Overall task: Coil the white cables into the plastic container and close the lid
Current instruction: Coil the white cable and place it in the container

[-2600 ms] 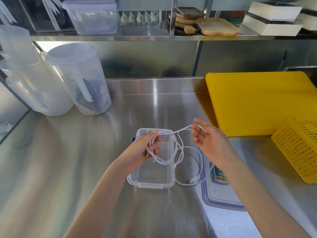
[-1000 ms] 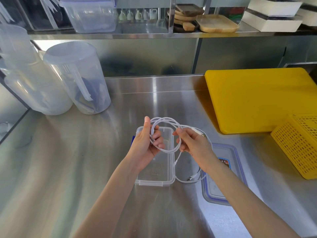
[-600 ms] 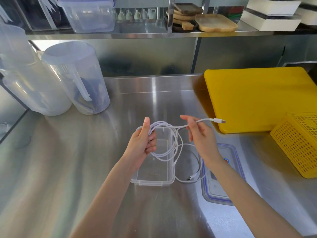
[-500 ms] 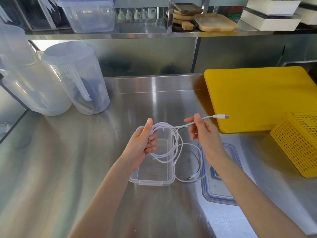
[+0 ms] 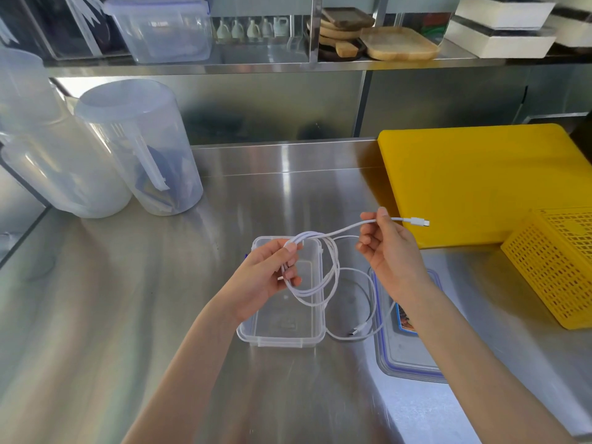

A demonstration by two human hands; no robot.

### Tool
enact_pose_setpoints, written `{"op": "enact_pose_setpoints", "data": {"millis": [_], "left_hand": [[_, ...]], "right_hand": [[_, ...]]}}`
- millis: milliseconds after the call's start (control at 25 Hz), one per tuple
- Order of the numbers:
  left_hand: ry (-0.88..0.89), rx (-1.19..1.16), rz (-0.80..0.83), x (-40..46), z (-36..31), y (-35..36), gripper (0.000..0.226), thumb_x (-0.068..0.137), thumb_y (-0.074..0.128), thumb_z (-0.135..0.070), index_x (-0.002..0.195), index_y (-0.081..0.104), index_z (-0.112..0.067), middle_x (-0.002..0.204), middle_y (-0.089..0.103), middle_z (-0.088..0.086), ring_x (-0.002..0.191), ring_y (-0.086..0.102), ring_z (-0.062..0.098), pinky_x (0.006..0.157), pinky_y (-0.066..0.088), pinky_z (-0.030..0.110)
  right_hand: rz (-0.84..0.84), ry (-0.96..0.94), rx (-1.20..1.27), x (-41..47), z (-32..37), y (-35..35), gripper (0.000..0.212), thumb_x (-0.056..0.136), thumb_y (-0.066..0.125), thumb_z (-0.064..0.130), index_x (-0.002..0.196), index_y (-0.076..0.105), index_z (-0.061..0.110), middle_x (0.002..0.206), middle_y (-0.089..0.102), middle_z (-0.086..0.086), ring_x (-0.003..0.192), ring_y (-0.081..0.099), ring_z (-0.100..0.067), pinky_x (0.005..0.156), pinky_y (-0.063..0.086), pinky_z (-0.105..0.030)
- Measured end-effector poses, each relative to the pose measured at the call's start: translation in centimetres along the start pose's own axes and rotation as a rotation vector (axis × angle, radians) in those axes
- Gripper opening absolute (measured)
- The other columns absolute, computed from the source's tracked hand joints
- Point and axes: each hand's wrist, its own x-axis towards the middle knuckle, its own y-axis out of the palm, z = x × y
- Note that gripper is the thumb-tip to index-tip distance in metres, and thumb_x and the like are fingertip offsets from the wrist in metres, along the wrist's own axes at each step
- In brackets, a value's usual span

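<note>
A clear plastic container (image 5: 285, 338) stands open on the steel counter. Above it my left hand (image 5: 267, 277) grips a bundle of white cable loops (image 5: 323, 283). My right hand (image 5: 389, 251) pinches the same cable near its free end, whose plug (image 5: 416, 221) sticks out to the right over the yellow board. A second white cable (image 5: 365, 328) lies loosely curled on the counter between the container and its lid (image 5: 403, 357), which lies flat to the right with a blue seal.
A yellow cutting board (image 5: 480, 177) and a yellow perforated basket (image 5: 557, 270) are on the right. Two large translucent jugs (image 5: 141, 145) stand at the back left. A shelf above holds a lidded box (image 5: 160, 27), wooden boards and white trays.
My right hand wound a loop toward the left hand, then drew the cable's free end out to the right. The left hand kept holding the coil above the container.
</note>
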Motion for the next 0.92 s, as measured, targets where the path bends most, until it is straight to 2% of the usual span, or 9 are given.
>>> {"op": "enact_pose_setpoints", "data": {"millis": [200, 320, 440, 520, 600, 720, 760, 880, 920], "left_hand": [[0.013, -0.170, -0.068, 0.1, -0.1, -0.6, 0.021, 0.095, 0.039, -0.015, 0.087, 0.058, -0.010, 0.053, 0.043, -0.010, 0.042, 0.036, 0.004, 0.042, 0.036, 0.014], [0.023, -0.234, -0.132, 0.5, 0.1, -1.2, 0.025, 0.096, 0.037, -0.019, 0.086, 0.058, -0.011, 0.051, 0.043, -0.010, 0.040, 0.036, 0.004, 0.042, 0.038, 0.014], [0.030, -0.248, -0.169, 0.7, 0.4, -1.7, 0.029, 0.097, 0.034, -0.024, 0.085, 0.059, -0.015, 0.053, 0.047, -0.009, 0.042, 0.043, 0.005, 0.048, 0.047, 0.019], [0.043, -0.277, -0.176, 0.8, 0.2, -2.0, 0.029, 0.097, 0.034, -0.024, 0.087, 0.059, -0.015, 0.054, 0.049, -0.009, 0.041, 0.041, 0.004, 0.045, 0.044, 0.017], [0.056, -0.312, -0.190, 0.9, -0.3, -2.1, 0.028, 0.097, 0.034, -0.024, 0.087, 0.059, -0.014, 0.052, 0.048, -0.009, 0.039, 0.038, 0.003, 0.041, 0.039, 0.015], [0.053, -0.343, -0.216, 0.9, -0.8, -1.9, 0.027, 0.097, 0.035, -0.024, 0.085, 0.058, -0.014, 0.050, 0.044, -0.010, 0.038, 0.034, 0.003, 0.038, 0.034, 0.013], [0.042, -0.365, -0.222, 0.9, -0.9, -1.7, 0.027, 0.097, 0.035, -0.024, 0.085, 0.057, -0.014, 0.048, 0.042, -0.010, 0.037, 0.033, 0.004, 0.037, 0.033, 0.013], [0.011, -0.451, -0.218, 0.8, -0.8, -0.8, 0.029, 0.098, 0.034, -0.025, 0.081, 0.055, -0.014, 0.045, 0.039, -0.009, 0.034, 0.031, 0.004, 0.035, 0.031, 0.012], [0.006, -0.469, -0.211, 0.8, -0.8, -0.4, 0.029, 0.098, 0.034, -0.026, 0.080, 0.054, -0.014, 0.044, 0.038, -0.009, 0.034, 0.031, 0.003, 0.035, 0.031, 0.012]], "right_hand": [[-0.009, 0.031, -0.067, 0.0, 0.1, -0.6, 0.022, 0.092, 0.046, 0.021, 0.080, 0.065, 0.018, 0.049, 0.055, 0.009, 0.043, 0.050, -0.003, 0.042, 0.044, -0.012], [0.183, 0.055, 0.068, -0.2, 0.0, -0.8, 0.024, 0.094, 0.041, 0.014, 0.092, 0.064, 0.016, 0.050, 0.059, 0.008, 0.043, 0.051, -0.003, 0.043, 0.045, -0.012], [0.439, 0.088, 0.157, -0.6, 0.7, -1.2, 0.032, 0.084, 0.043, 0.004, 0.097, 0.070, 0.013, 0.066, 0.069, 0.004, 0.056, 0.059, -0.005, 0.055, 0.052, -0.017], [0.621, 0.149, 0.095, -1.1, 1.2, -1.4, 0.036, 0.081, 0.040, 0.008, 0.099, 0.071, 0.012, 0.075, 0.072, 0.000, 0.061, 0.059, -0.008, 0.058, 0.052, -0.019], [0.730, 0.212, -0.132, -1.3, 1.5, -1.7, 0.037, 0.089, 0.035, 0.014, 0.100, 0.070, 0.014, 0.080, 0.073, 0.000, 0.063, 0.056, -0.012, 0.060, 0.049, -0.018], [0.686, 0.030, -0.795, -1.1, 0.8, -1.6, 0.023, 0.093, 0.044, 0.013, 0.092, 0.065, 0.024, 0.079, 0.074, 0.011, 0.073, 0.052, -0.033, 0.067, 0.046, -0.022], [0.641, -0.033, -0.940, -1.0, 0.4, -1.3, 0.017, 0.091, 0.049, 0.011, 0.089, 0.060, 0.022, 0.078, 0.073, 0.014, 0.075, 0.055, -0.034, 0.069, 0.046, -0.023], [0.449, -0.160, -1.016, -0.7, -1.1, -0.7, 0.009, 0.087, 0.054, 0.006, 0.091, 0.052, 0.013, 0.079, 0.070, 0.011, 0.061, 0.060, -0.005, 0.063, 0.049, -0.013], [0.375, -0.190, -0.985, -0.6, -1.6, -0.5, 0.010, 0.086, 0.054, 0.005, 0.091, 0.054, 0.014, 0.079, 0.069, 0.009, 0.062, 0.060, -0.003, 0.064, 0.050, -0.013]]}}
